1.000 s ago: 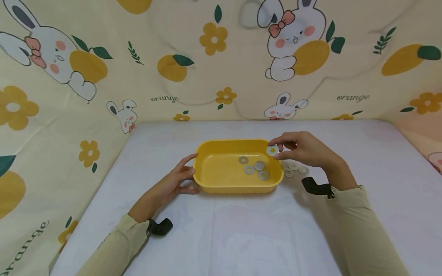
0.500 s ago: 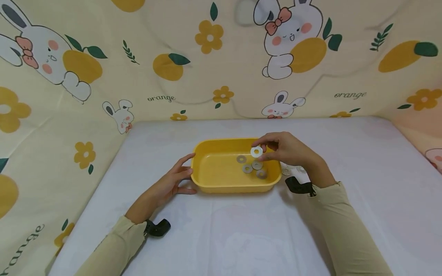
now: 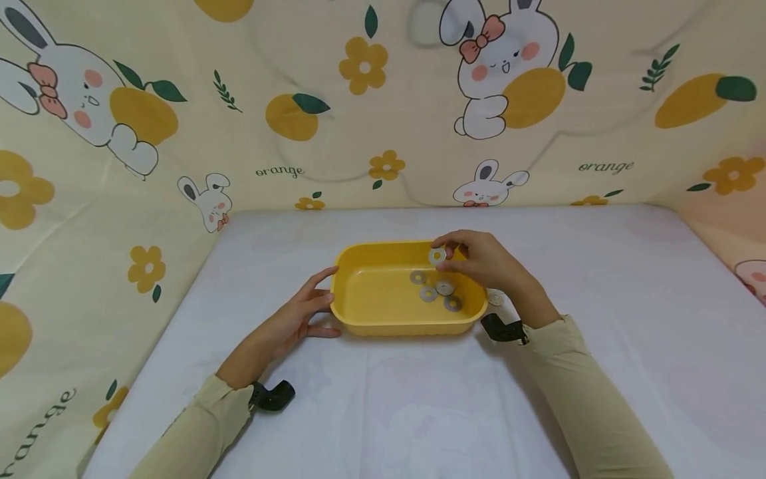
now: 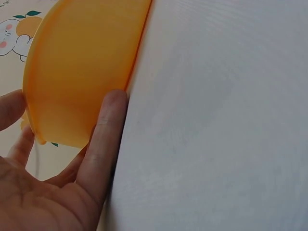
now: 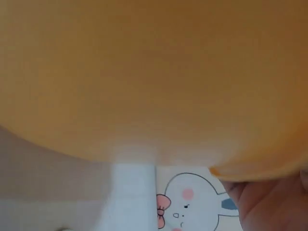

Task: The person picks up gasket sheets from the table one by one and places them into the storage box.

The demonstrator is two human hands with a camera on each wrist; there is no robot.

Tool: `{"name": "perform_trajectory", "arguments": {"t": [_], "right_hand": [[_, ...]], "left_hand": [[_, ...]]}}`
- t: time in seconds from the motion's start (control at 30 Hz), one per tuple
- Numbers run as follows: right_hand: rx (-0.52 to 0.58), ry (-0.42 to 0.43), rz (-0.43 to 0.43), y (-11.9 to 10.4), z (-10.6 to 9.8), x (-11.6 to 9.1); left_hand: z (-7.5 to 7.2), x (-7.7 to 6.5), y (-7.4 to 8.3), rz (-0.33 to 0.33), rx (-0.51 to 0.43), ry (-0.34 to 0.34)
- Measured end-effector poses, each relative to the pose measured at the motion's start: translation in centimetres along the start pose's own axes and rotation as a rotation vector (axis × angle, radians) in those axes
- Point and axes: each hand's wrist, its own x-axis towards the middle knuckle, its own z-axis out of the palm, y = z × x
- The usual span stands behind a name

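Observation:
A yellow plastic basin (image 3: 383, 319) stands on the white tabletop, with several flat metal washers (image 3: 427, 293) lying in its right half. My right hand (image 3: 479, 259) is over the basin's back right part, pinching one washer (image 3: 437, 256) between thumb and fingers. The basin wall hides that washer from the right wrist view. At the basin's left end my left hand (image 3: 299, 309) has its fingers spread against the outside. In the left wrist view, extended fingers (image 4: 108, 125) touch the yellow wall (image 4: 86, 72).
Outside the basin's right end, a pale washer (image 3: 495, 298) shows on the table, partly behind the right wrist. A black wrist camera (image 3: 504, 328) sits just under that arm. Behind the table hangs a patterned cloth (image 3: 335, 66) with rabbits and oranges.
My right hand has carried the pinched washer leftward from the basin's right rim to over its inside. My left hand stays at the left end.

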Motion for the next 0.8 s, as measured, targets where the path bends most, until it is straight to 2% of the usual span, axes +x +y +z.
{"name": "perform_trajectory", "arguments": {"t": [0.13,0.27,0.8], "right_hand": [[-0.05,-0.043,0.03,-0.2,0.3,0.3],[-0.124,-0.076,0.005,-0.4,0.0,0.2],[-0.179,-0.058,0.036,0.6,-3.5,-1.7]], "left_hand": [[0.0,-0.1,0.0,0.001,-0.004,-0.004],[0.0,-0.1,0.1,0.004,-0.009,-0.009],[-0.1,-0.1,0.0,0.021,-0.009,-0.024]]}}
